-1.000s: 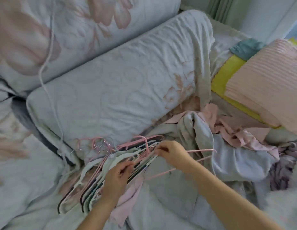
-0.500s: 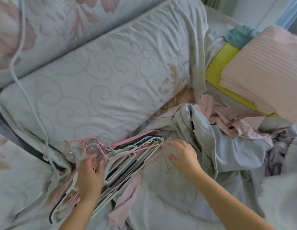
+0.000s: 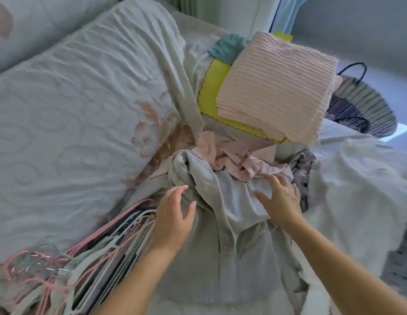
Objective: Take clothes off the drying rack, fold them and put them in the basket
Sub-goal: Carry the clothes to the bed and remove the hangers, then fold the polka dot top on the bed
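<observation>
The left hand (image 3: 175, 217) and right hand (image 3: 282, 198), fingers spread and gripping nothing, are over the crumpled grey shirt (image 3: 232, 258). Lifting it may drag the pink garment (image 3: 238, 162) lying on its far edge, or snag the hangers (image 3: 95, 253) just left of it.

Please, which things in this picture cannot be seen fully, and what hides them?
Head view only:
- Grey woven basket: partly behind the folded pink ribbed blanket; contents unclear.
- Bundle of pink, white and dark hangers: cut by the bottom-left edge.
- Mauve patterned garment: largely hidden behind the pale grey buttoned garment.
</observation>
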`<state>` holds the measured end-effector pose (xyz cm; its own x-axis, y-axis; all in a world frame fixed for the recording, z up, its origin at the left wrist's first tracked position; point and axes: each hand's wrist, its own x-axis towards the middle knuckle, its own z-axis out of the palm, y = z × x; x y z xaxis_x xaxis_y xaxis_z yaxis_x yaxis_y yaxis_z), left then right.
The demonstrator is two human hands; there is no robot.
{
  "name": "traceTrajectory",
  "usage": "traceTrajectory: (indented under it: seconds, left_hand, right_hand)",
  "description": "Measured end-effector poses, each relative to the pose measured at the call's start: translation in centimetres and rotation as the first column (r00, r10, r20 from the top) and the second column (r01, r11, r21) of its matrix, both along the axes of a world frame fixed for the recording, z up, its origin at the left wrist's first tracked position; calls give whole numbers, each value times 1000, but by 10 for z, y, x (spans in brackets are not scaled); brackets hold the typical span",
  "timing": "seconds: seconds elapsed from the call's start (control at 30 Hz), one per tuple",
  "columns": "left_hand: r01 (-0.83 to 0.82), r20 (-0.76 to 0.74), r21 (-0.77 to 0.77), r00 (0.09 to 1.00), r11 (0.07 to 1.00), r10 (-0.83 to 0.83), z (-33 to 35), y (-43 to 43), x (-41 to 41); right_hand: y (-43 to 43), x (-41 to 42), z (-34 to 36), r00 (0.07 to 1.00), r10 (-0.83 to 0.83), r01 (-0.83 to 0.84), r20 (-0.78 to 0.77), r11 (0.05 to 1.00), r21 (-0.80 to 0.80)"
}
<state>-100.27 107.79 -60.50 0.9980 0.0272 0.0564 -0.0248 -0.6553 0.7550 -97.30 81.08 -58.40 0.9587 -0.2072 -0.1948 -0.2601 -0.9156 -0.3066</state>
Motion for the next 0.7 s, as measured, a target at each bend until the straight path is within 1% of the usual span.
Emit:
traceTrajectory:
  seconds: [0.13, 0.23, 0.3, 0.37, 0.43, 0.5, 0.53, 0.63, 0.7]
  left_hand:
    - [112, 1, 7, 994, 994, -112, 1, -42, 12]
    - [186, 4, 5, 983, 983, -186, 5, -78, 12]
    - [226, -13, -7, 974, 974, -226, 6, -105, 12]
    - [258, -30, -26, 966, 966, -258, 9, -138, 9]
    - [279, -14, -51, 960, 959, -280, 14, -174, 3]
    - [299, -5, -73, 954, 952, -300, 22, -212, -5]
    - [311, -18, -90, 949, 946, -313, 27, -232, -10]
    - [379, -22, -134, 923, 916, -385, 44, -291, -23]
    - [452, 5, -97, 891, 887, -453, 56, -335, -30]
  right_hand:
    - [-25, -6, 3, 1000, 17, -17, 12, 1000, -22]
    - [-58, -24, 19, 998, -6, 5, 56, 1000, 18]
    - [-90, -39, 35, 990, -45, 39, 133, 998, 49]
    - [-130, -58, 49, 971, -57, 56, 230, 998, 11]
    - [-172, -75, 59, 947, -78, 93, 312, 995, -33]
    - [-212, -94, 64, 928, -151, 174, 341, 984, -37]
    - [-231, -103, 66, 918, -208, 225, 339, 974, -11]
    - [-283, -125, 65, 856, -420, 392, 302, 907, 153]
    - [-313, -140, 56, 791, -556, 489, 256, 825, 284]
